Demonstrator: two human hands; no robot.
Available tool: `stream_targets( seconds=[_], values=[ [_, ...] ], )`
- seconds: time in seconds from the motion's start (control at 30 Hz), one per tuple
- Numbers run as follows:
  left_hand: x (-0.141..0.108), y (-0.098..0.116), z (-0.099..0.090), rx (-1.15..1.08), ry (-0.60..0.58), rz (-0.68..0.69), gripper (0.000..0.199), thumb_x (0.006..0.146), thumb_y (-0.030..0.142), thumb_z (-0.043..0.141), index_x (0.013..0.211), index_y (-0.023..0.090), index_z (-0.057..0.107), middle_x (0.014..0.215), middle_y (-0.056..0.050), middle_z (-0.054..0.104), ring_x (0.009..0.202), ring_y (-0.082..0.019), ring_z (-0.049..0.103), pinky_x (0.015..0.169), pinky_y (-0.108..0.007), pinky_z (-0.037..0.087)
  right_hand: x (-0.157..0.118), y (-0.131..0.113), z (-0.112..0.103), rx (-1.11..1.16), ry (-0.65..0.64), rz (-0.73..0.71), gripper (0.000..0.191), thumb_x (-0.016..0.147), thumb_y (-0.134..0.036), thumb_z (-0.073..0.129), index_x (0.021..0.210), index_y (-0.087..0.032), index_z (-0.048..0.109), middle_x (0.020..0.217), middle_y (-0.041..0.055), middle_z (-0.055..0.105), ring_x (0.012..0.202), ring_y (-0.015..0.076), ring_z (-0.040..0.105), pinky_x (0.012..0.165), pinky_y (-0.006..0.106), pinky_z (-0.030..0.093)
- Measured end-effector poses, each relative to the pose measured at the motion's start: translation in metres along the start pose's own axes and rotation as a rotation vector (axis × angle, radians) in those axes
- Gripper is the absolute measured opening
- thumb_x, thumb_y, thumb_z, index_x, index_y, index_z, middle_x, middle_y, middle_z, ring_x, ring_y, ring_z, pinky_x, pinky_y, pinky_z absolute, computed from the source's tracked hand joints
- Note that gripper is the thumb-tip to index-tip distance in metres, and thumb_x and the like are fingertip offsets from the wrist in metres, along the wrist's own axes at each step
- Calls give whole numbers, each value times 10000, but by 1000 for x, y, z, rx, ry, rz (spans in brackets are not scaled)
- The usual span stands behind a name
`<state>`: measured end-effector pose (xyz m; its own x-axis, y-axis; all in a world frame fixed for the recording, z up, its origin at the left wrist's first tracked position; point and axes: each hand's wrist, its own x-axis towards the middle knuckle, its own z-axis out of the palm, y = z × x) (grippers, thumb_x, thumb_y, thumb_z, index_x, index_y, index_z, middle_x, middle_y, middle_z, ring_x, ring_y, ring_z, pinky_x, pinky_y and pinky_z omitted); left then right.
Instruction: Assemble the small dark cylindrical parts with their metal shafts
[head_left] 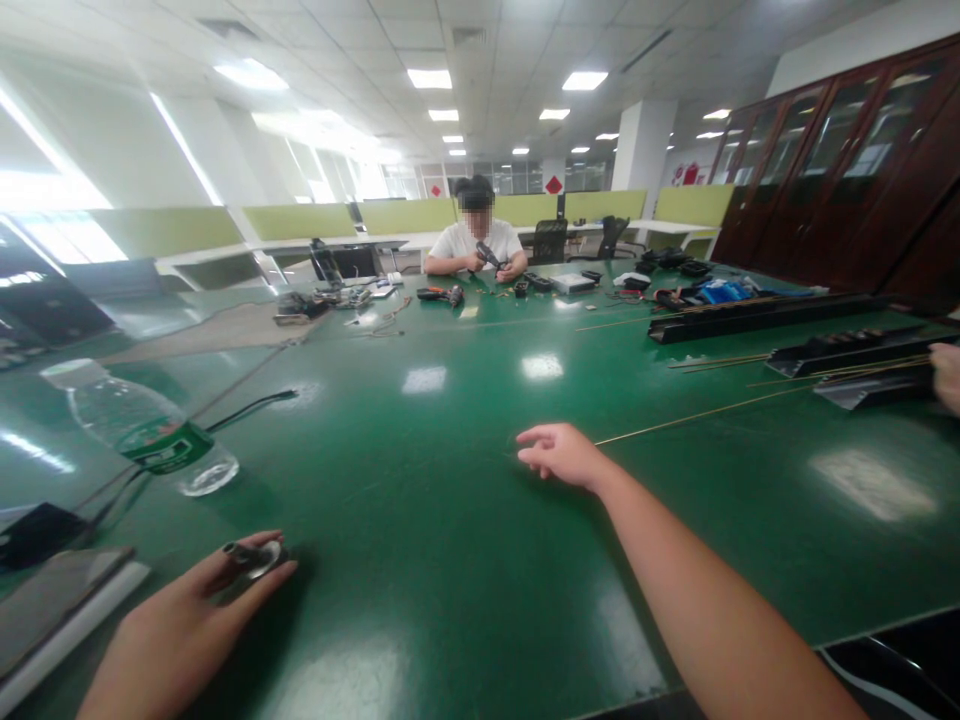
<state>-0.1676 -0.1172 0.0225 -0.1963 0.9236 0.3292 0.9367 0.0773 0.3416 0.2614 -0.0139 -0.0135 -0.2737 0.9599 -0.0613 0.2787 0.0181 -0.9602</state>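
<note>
1. A small, shiny metal piece with a round rim and a narrow stem (259, 562) sits in the left hand (191, 610), low over the near left of the table; thumb and fingers close around it.
2. The right hand (559, 455) is over the middle of the table, fingers loosely bent and partly apart.
3. A long, thin, brass-coloured rod (697, 415) runs from behind that hand toward the right; I cannot tell whether the fingers grip it.
4. Beyond the left hand stands a clear plastic bottle with a green label (161, 440).
5. Long black channels (750, 318) lie at the right, near another person's hand (948, 376).
6. Across the glossy green table (420, 470), a person in a white shirt (448, 242) holds a dark power tool (487, 254).
</note>
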Motion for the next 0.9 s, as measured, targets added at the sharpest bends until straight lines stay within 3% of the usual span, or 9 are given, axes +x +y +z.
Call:
stream_targets(
  seconds=[0.07, 0.17, 0.27, 0.37, 0.47, 0.57, 0.73, 0.9],
  values=[
    [9, 36, -1, -54, -141, 1, 368, 723, 541, 677, 1004, 305, 708, 897, 38, 759, 820, -239, 717, 751, -336, 566, 0, 0, 0, -2, 0, 0, 364, 825, -230, 686, 1171, -122, 661, 694, 12, 668, 511, 83, 556, 525, 194, 437],
    [22, 97, 7, -135, -187, 201, 359, 718, 484, 671, 998, 263, 712, 926, -14, 752, 856, -253, 702, 826, -357, 549, -1, -1, 0, -3, -1, 3, 363, 825, -231, 683, 1169, -119, 661, 695, 12, 665, 509, 83, 553, 521, 198, 435],
    [29, 154, 28, -205, -239, 414, 275, 745, 361, 658, 995, 258, 710, 971, -25, 736, 881, -237, 686, 844, -350, 537, 0, 0, 0, 6, -10, -1, 366, 822, -229, 683, 1169, -118, 657, 694, 10, 665, 507, 84, 551, 525, 202, 436],
    [32, 191, 56, -238, -321, 533, 241, 752, 240, 649, 986, 256, 708, 970, -25, 723, 891, -224, 667, 839, -348, 522, 1, 2, 1, 3, -3, -7, 376, 807, -225, 687, 1167, -121, 655, 688, 1, 657, 503, 85, 552, 528, 205, 438],
    [33, 202, 82, -320, -367, 552, 236, 766, 211, 661, 997, 245, 698, 991, -31, 713, 925, -222, 648, 865, -359, 505, 1, 3, 2, 7, 11, -16, 387, 779, -194, 685, 1158, -122, 653, 695, -12, 637, 512, 84, 552, 526, 201, 434],
    [33, 195, 98, -438, -387, 568, 237, 798, 266, 683, 1032, 234, 682, 1030, -39, 695, 946, -212, 631, 881, -352, 497, 2, 3, 4, 22, -3, -41, 412, 734, -134, 673, 1144, -120, 649, 732, -13, 635, 523, 78, 540, 515, 194, 423],
    [36, 184, 106, -554, -404, 641, 289, 869, 363, 644, 1140, 265, 652, 999, -26, 656, 912, -178, 599, 832, -303, 479, 1, 4, 8, -85, 32, -126, 378, 690, -93, 653, 1063, -144, 686, 785, -2, 660, 542, 79, 521, 518, 193, 417],
    [36, 183, 109, -594, -368, 622, 345, 868, 353, 656, 1204, 287, 615, 1009, -10, 650, 918, -167, 595, 834, -291, 470, -4, 4, 12, -160, 39, -218, 313, 699, -100, 650, 1003, -162, 687, 789, 3, 671, 592, 102, 562, 568, 210, 449]
  ],
)
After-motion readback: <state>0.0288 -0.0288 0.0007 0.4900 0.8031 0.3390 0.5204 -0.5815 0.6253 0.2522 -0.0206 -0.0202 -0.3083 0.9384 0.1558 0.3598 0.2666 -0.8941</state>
